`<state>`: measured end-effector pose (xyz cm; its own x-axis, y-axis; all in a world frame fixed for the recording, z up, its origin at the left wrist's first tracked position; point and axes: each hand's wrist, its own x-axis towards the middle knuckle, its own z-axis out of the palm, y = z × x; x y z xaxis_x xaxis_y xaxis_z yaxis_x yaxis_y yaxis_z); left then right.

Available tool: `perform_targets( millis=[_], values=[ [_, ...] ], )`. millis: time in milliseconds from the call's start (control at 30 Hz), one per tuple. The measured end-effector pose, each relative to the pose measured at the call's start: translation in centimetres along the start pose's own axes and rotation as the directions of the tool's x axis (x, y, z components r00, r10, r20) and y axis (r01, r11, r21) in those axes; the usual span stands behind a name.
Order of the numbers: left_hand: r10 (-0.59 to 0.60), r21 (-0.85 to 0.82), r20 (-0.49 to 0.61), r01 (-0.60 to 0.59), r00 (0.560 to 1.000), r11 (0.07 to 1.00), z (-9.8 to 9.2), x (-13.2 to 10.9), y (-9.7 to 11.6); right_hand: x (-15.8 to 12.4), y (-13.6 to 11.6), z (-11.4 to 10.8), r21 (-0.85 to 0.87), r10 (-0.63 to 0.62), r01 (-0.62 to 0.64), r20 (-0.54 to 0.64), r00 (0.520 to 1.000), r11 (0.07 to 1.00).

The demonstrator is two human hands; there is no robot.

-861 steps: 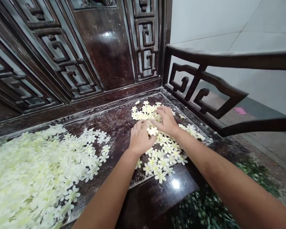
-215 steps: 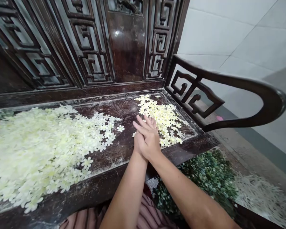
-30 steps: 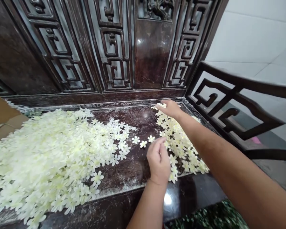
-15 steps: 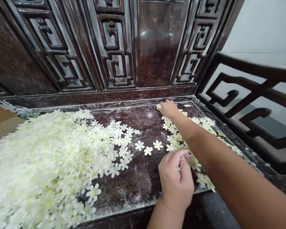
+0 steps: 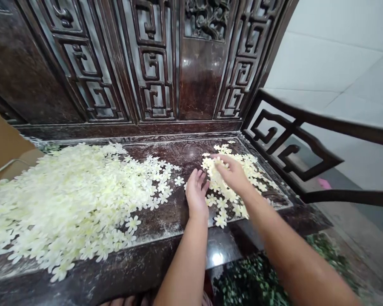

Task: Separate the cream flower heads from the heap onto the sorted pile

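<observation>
Cream fabric flowers cover a dark carved wooden bench seat (image 5: 185, 155). A big heap of flowers (image 5: 70, 199) lies on the left half. A smaller patch of flowers (image 5: 242, 170) lies on the right half. My left hand (image 5: 196, 193) rests flat on the seat at the left edge of the small patch, fingers stretched out. My right hand (image 5: 231, 172) lies on top of the small patch, fingers curved down onto the flowers. I cannot see anything gripped in it.
The bench's carved backrest (image 5: 153, 72) rises behind the seat and a fretwork armrest (image 5: 293, 148) bounds the right side. Green plastic foliage (image 5: 255, 280) lies on the floor below the front edge. A cardboard box (image 5: 3, 148) stands at the far left. A white tiled wall is at right.
My right hand has drawn back from the far corner of the seat onto the middle of the small patch. My left hand has opened and moved forward to lie flat beside it.
</observation>
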<state>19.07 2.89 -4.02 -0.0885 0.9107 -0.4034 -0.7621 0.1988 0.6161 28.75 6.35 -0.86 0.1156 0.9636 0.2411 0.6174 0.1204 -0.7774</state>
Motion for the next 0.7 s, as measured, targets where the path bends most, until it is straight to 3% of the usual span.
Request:
perform_targets(
  millis=[67, 133, 300, 400, 567, 700],
  values=[
    [-0.144, -0.114, 0.023, 0.145, 0.989, 0.983, 0.6, -0.8, 0.2, -3.5, -0.8, 1.4, 0.231, 0.129, -0.131, 0.024, 0.991, 0.964],
    [-0.224, -0.174, 0.077, 0.234, 0.972, 0.956, 1.1, -1.5, 0.2, -5.9, -1.5, 2.7, 0.296, 0.196, -0.169, -0.062, 0.979, 0.940],
    [-0.329, -0.160, 0.092, 0.340, 0.940, 0.927, 2.1, -2.0, -0.2, -7.3, -2.6, 2.8, 0.469, 0.346, -0.254, -0.120, 0.930, 0.846],
    [-0.297, -0.121, 0.112, 0.310, 0.948, 0.943, 2.5, -2.2, -0.8, -6.0, -2.6, 2.0, 0.387, 0.381, -0.301, -0.147, 0.913, 0.872],
    [-0.278, -0.145, 0.240, 0.318, 0.930, 0.937, 3.1, -3.3, -1.3, -5.0, -2.1, 1.3, 0.260, 0.415, -0.349, -0.272, 0.868, 0.900],
    [-0.373, -0.115, 0.285, 0.418, 0.883, 0.901, 2.9, -3.4, -0.9, -7.2, -2.5, 1.2, 0.125, 0.230, -0.202, -0.269, 0.935, 0.971]
  ],
)
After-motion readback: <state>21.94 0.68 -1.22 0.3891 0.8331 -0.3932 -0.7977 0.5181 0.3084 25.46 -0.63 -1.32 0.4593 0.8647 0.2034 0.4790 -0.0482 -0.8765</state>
